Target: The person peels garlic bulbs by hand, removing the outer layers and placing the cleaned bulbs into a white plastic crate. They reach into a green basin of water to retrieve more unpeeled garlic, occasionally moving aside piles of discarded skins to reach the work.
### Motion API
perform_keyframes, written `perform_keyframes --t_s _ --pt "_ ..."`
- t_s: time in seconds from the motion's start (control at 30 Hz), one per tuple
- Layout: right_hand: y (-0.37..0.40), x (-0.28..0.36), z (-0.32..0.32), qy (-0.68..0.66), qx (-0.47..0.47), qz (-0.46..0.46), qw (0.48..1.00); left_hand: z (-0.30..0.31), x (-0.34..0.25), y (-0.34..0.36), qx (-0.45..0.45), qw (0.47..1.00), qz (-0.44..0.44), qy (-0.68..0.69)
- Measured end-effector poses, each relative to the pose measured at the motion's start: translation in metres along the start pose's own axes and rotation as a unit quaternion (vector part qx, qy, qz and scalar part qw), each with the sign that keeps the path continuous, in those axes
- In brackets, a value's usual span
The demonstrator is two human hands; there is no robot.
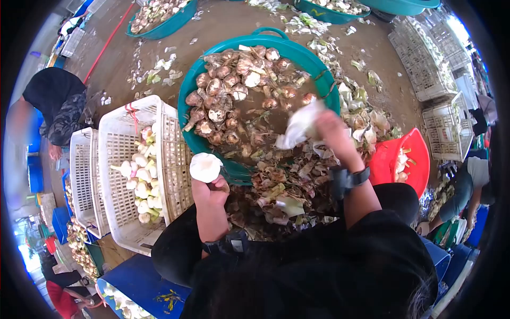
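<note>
My left hand (pixel 210 195) is closed around a peeled white garlic bulb (pixel 205 167), near the rim of a green tub (pixel 187 101). Over the tub's right side, my right hand (pixel 330 129) grips a pale, papery piece of garlic skin (pixel 299 125); both are smeared by motion. Brown unpeeled garlic bulbs (pixel 215 101) heap up in the tub's left part. Loose peelings (pixel 281 194) cover the tub's near edge and the floor in front of my knees.
At my left, a white plastic crate (pixel 114 175) holds cleaned bulbs with short stems. A red basin (pixel 385 162) with some bulbs stands at my right. More green tubs (pixel 164 31) and white crates (pixel 425 64) stand farther off. Other people sit or bend on both sides.
</note>
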State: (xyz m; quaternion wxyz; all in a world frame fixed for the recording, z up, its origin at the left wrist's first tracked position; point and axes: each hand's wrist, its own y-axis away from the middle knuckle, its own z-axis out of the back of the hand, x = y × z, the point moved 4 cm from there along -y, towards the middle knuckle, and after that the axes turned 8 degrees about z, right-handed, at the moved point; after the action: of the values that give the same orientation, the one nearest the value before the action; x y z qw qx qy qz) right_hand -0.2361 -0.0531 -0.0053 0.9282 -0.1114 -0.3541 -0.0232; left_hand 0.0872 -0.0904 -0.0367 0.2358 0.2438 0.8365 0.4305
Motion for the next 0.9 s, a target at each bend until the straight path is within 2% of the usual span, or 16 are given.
perform_keyframes --t_s 0.07,0.1,0.17,0.23,0.27,0.3,0.33,0.37,0.43,0.47,0.57,0.6,0.67,0.77,0.83,0.9 --pt "-0.005 0.03 -0.029 0.277 0.247 0.002 0.929 -0.003 -0.008 0.006 0.051 0.996 -0.002 0.07" --pt "-0.008 0.032 -0.048 0.287 0.242 0.025 0.926 -0.004 -0.013 0.011 0.102 0.985 -0.002 0.137" --pt "-0.023 0.043 -0.072 0.149 0.176 0.056 0.971 0.0 -0.051 0.037 0.194 0.922 -0.203 0.266" --pt "-0.047 0.047 -0.12 0.16 0.119 0.225 0.954 -0.025 -0.059 0.075 0.095 0.898 -0.343 0.258" --pt "-0.058 0.049 -0.144 0.124 0.099 0.303 0.94 -0.034 -0.05 0.076 0.041 0.902 -0.316 0.29" --pt "-0.065 0.043 -0.165 0.124 0.094 0.304 0.94 -0.027 -0.043 0.054 0.097 0.925 -0.29 0.224" --pt "-0.067 0.037 -0.194 0.257 0.186 0.373 0.872 -0.008 -0.035 0.013 0.213 0.97 -0.114 -0.011" --pt "-0.068 0.027 -0.218 0.382 0.271 0.427 0.773 -0.028 -0.006 0.018 0.002 0.93 -0.261 -0.26" --pt "-0.063 0.007 -0.248 0.484 0.412 0.405 0.657 -0.031 0.022 0.005 -0.021 0.804 -0.328 -0.496" --pt "-0.059 -0.005 -0.252 0.409 0.45 0.306 0.733 -0.015 0.029 -0.018 -0.023 0.782 -0.394 -0.483" --pt "-0.042 -0.01 -0.196 0.146 0.538 0.058 0.828 -0.012 0.041 -0.03 -0.086 0.842 -0.228 -0.482" --pt "-0.032 -0.006 -0.18 0.15 0.538 0.059 0.827 -0.016 0.047 -0.028 -0.102 0.871 -0.176 -0.447" --pt "-0.023 0.02 -0.146 -0.126 0.308 0.116 0.936 -0.033 0.062 -0.016 -0.094 0.92 -0.119 -0.362" --pt "0.004 0.069 -0.108 -0.113 0.288 0.109 0.945 -0.024 0.067 -0.043 0.058 0.923 -0.153 -0.348" --pt "0.01 0.089 -0.093 -0.042 0.33 0.125 0.935 -0.04 0.063 -0.016 0.024 0.909 -0.231 -0.346" --pt "0.012 0.101 -0.085 0.013 0.327 0.103 0.939 -0.038 0.064 -0.013 0.024 0.931 -0.165 -0.325"
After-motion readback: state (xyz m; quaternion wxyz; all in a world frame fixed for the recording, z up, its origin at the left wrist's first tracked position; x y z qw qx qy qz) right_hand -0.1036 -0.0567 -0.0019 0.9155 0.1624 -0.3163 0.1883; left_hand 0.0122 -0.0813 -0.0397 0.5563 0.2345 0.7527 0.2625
